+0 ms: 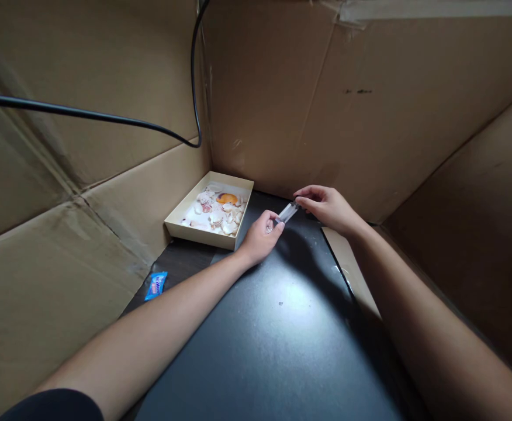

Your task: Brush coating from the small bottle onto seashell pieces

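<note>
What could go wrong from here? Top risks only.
1. Slip: the clear container is held between the left hand and the fingertips of the right hand, so it might drop onto the dark table if either grip loosens.
2. Bump: the shallow box sits close beside the left hand; a sideways jerk could jolt the shells.
3. Brush: the blue packet lies near the left forearm and could get nudged.

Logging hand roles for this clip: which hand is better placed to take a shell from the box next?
Probably the left hand: it is nearer the box, while the right hand is farther off. The left would first need to release the clear object it holds.
</note>
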The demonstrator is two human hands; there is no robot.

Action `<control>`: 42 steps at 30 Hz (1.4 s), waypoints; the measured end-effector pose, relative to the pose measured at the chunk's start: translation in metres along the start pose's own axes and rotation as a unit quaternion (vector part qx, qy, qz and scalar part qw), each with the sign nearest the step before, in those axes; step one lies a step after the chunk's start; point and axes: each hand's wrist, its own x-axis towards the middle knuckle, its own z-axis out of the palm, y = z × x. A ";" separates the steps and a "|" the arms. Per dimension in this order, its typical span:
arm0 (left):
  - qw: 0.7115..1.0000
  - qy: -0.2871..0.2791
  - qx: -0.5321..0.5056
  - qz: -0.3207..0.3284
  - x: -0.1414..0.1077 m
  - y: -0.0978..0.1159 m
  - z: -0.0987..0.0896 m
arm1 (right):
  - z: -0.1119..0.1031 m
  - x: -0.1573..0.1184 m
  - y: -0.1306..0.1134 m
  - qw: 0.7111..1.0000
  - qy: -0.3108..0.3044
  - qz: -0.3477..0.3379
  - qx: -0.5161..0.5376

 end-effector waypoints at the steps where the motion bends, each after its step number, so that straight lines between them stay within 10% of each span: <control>1: 1.000 0.001 0.000 -0.002 0.000 0.000 0.000 | 0.000 0.000 -0.001 1.000 0.000 0.005 -0.005; 26: 1.000 0.011 0.018 0.013 0.001 -0.006 0.001 | -0.001 -0.002 -0.004 0.997 0.006 0.014 -0.073; 42: 1.000 0.004 0.029 -0.011 0.000 0.001 -0.001 | -0.001 -0.002 -0.007 0.995 -0.031 0.006 0.090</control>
